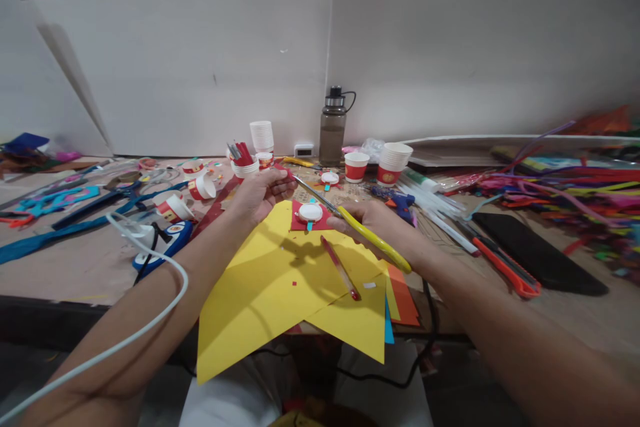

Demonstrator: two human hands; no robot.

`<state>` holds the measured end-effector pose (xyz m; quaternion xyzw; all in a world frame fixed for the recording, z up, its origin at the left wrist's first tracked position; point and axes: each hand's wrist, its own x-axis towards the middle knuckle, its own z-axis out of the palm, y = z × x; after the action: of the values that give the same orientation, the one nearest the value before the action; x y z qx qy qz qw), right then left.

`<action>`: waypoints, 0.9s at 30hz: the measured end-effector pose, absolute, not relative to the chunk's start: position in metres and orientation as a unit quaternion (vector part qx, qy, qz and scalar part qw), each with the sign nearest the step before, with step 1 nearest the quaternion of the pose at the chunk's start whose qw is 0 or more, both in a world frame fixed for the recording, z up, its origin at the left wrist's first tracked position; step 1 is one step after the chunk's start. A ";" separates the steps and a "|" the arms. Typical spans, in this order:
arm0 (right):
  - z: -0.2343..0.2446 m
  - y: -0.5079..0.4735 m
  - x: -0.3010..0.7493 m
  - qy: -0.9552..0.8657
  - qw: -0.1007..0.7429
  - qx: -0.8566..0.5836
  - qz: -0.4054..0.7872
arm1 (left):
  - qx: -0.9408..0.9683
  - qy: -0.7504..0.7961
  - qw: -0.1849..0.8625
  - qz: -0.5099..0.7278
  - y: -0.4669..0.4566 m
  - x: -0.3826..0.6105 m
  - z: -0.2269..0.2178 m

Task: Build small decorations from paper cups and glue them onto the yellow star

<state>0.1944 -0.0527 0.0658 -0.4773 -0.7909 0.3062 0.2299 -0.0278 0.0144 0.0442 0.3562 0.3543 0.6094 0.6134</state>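
My right hand [373, 220] is closed around yellow-handled scissors [367, 233], whose metal blades point up and left. Their tips meet a small piece of red paper [290, 175] pinched in the fingers of my left hand [263, 197]. Below both hands lie yellow paper sheets [250, 307]. On them rests a red paper square with a round white disc [311, 213] on top and light blue tabs sticking out. A red pen [341, 268] lies slanted across the yellow sheets, among tiny paper scraps.
A dark bottle [333, 130] stands at the back, with stacked paper cups [394, 163] to its right. An orange box cutter [505, 267] and a black phone [540, 253] lie right. Tipped cups [174, 207], a white cable [170, 310] and blue-handled tools are left.
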 end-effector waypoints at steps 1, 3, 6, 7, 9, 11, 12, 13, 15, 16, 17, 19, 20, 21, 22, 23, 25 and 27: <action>0.066 -0.053 0.195 -0.791 0.231 -0.478 0.303 | 0.355 0.353 0.614 0.611 0.014 -0.028 0.044; 0.066 -0.053 0.195 -0.791 0.231 -0.482 0.299 | 0.352 0.350 0.616 0.612 0.014 -0.027 0.044; 0.066 -0.054 0.195 -0.791 0.228 -0.486 0.294 | 0.352 0.345 0.619 0.611 0.015 -0.027 0.045; 0.067 -0.055 0.194 -0.792 0.228 -0.487 0.290 | 0.352 0.344 0.620 0.611 0.015 -0.027 0.045; 0.067 -0.056 0.194 -0.794 0.232 -0.488 0.278 | 0.354 0.342 0.621 0.610 0.015 -0.027 0.045; 0.068 -0.057 0.194 -0.798 0.236 -0.485 0.270 | 0.356 0.340 0.621 0.609 0.015 -0.027 0.045; 0.068 -0.057 0.194 -0.800 0.236 -0.482 0.268 | 0.356 0.340 0.621 0.609 0.015 -0.027 0.045; 0.068 -0.057 0.194 -0.803 0.234 -0.478 0.268 | 0.356 0.341 0.621 0.610 0.015 -0.027 0.045; 0.068 -0.057 0.195 -0.807 0.232 -0.471 0.272 | 0.355 0.342 0.620 0.610 0.015 -0.027 0.045; 0.068 -0.057 0.195 -0.807 0.231 -0.470 0.274 | 0.355 0.342 0.620 0.610 0.015 -0.027 0.045; 0.068 -0.057 0.195 -0.806 0.231 -0.471 0.275 | 0.355 0.341 0.621 0.610 0.015 -0.027 0.045; 0.068 -0.056 0.194 -0.804 0.231 -0.473 0.277 | 0.356 0.338 0.623 0.610 0.015 -0.027 0.044; 0.068 -0.056 0.194 -0.804 0.229 -0.474 0.276 | 0.356 0.336 0.623 0.610 0.016 -0.027 0.044; 0.068 -0.056 0.194 -0.805 0.227 -0.475 0.274 | 0.355 0.335 0.623 0.611 0.016 -0.027 0.044; 0.068 -0.056 0.194 -0.806 0.225 -0.475 0.272 | 0.355 0.335 0.623 0.611 0.016 -0.027 0.044; 0.067 -0.056 0.195 -0.807 0.224 -0.475 0.271 | 0.355 0.336 0.623 0.611 0.016 -0.027 0.044; 0.067 -0.055 0.195 -0.808 0.224 -0.473 0.270 | 0.356 0.338 0.622 0.611 0.016 -0.027 0.044; 0.066 -0.055 0.195 -0.809 0.228 -0.470 0.269 | 0.358 0.337 0.621 0.611 0.015 -0.027 0.044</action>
<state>0.1953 -0.0548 0.0659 -0.4700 -0.8090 0.2692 0.2283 -0.0269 0.0153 0.0443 0.3580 0.3370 0.6107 0.6207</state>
